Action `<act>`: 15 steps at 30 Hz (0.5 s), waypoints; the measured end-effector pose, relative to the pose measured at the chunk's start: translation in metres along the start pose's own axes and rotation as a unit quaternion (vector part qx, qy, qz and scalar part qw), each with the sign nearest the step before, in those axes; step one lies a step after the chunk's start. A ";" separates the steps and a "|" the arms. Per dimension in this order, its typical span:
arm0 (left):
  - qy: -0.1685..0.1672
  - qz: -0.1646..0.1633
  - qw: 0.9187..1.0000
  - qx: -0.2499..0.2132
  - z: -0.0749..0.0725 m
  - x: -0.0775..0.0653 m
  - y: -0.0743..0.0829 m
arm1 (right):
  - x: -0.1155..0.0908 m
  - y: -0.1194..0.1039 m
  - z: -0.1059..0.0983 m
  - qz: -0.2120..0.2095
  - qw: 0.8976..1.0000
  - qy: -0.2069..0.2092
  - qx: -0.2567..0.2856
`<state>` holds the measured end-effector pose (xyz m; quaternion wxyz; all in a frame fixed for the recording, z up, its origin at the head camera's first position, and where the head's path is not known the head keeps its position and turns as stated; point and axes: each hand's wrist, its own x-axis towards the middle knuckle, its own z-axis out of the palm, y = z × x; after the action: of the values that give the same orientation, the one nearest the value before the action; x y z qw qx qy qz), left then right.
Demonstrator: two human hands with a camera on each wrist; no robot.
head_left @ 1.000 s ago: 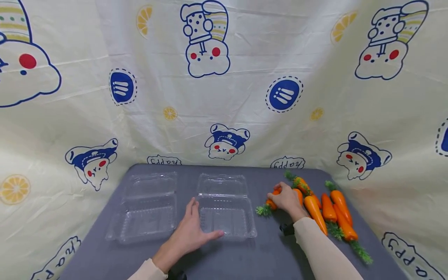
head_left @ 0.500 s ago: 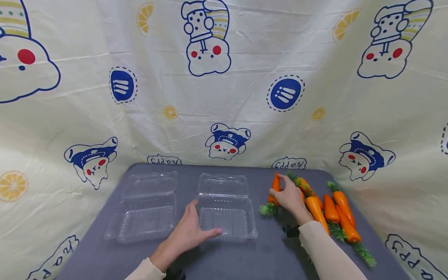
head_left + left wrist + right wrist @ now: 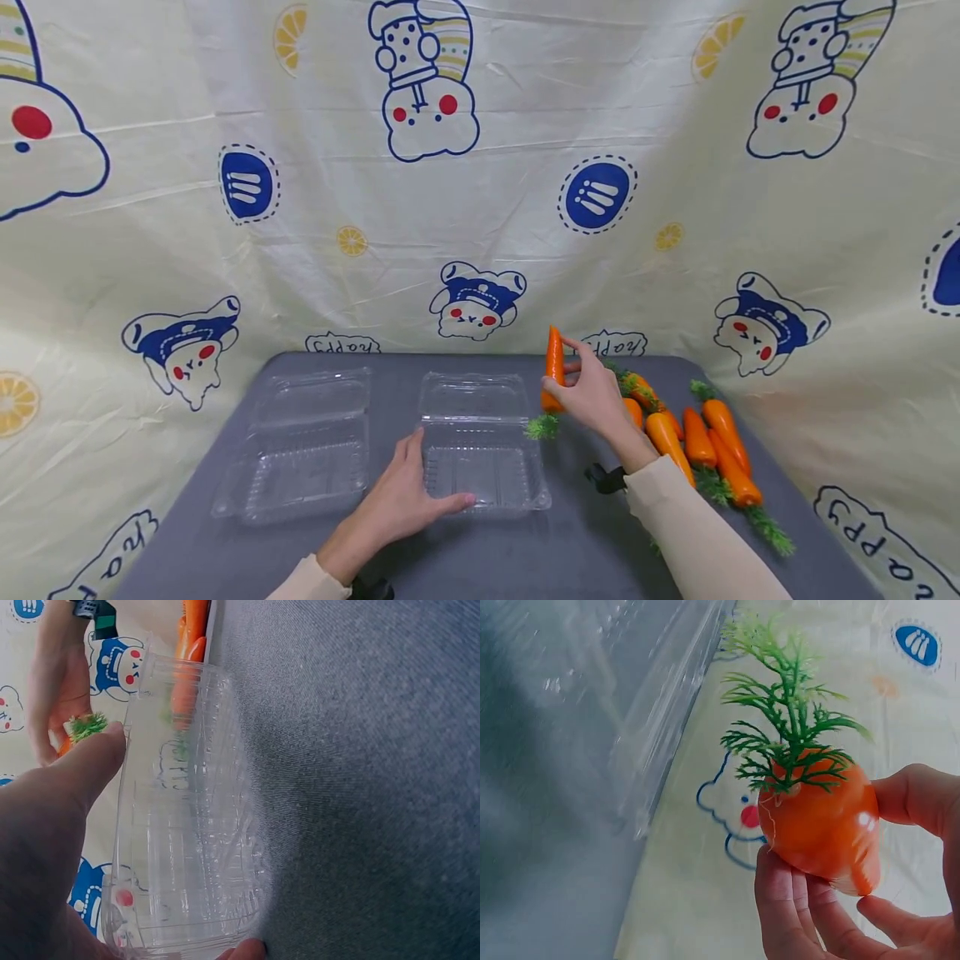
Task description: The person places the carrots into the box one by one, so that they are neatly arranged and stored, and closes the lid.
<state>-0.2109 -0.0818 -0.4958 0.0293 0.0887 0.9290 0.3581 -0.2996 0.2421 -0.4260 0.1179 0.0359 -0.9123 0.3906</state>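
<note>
My right hand [image 3: 596,396] pinches an orange toy carrot [image 3: 554,367] with green leaves between thumb and fingers. The carrot is off the table, tip up and leaves down, just right of an open clear plastic clamshell box [image 3: 486,471]. In the right wrist view the carrot [image 3: 821,817] shows its blunt leafy end. Along that box's left side rests my left hand [image 3: 405,487], thumb spread at the front edge and fingers extended. The left wrist view shows fingertips touching the box [image 3: 187,825] low at its end. Part of its left wall is hidden behind the hand.
A second open clear clamshell box [image 3: 311,471] stands at the left of the grey table [image 3: 495,558]. Several more toy carrots [image 3: 701,442] lie in a loose pile at the right. A patterned curtain [image 3: 480,208] hangs behind the table.
My right hand has raised the carrot off the table and carried it left, away from the pile, turning its tip upward. The left hand has stayed by the box.
</note>
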 end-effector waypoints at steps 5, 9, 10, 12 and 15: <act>-0.015 -0.017 1.000 -0.006 0.001 0.003 0.000 | -0.001 -0.018 0.008 -0.037 0.999 -0.021 0.008; -0.023 -0.021 0.999 -0.016 0.002 0.004 0.000 | -0.004 -0.026 0.017 -0.057 0.998 -0.033 0.010; -0.023 -0.023 0.999 -0.018 0.002 0.004 0.000 | -0.004 -0.027 0.019 -0.063 0.997 -0.037 0.012; -0.022 -0.028 0.999 -0.018 0.002 0.004 0.000 | -0.005 -0.029 0.023 -0.075 0.996 -0.047 0.017; -0.023 -0.040 0.999 -0.016 0.001 0.004 0.000 | -0.006 -0.032 0.029 -0.091 0.994 -0.060 0.017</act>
<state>-0.2152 -0.0802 -0.4964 0.0660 0.0589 0.9252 0.3691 -0.2941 0.1991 -0.4244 0.0971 0.1446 -0.9037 0.3911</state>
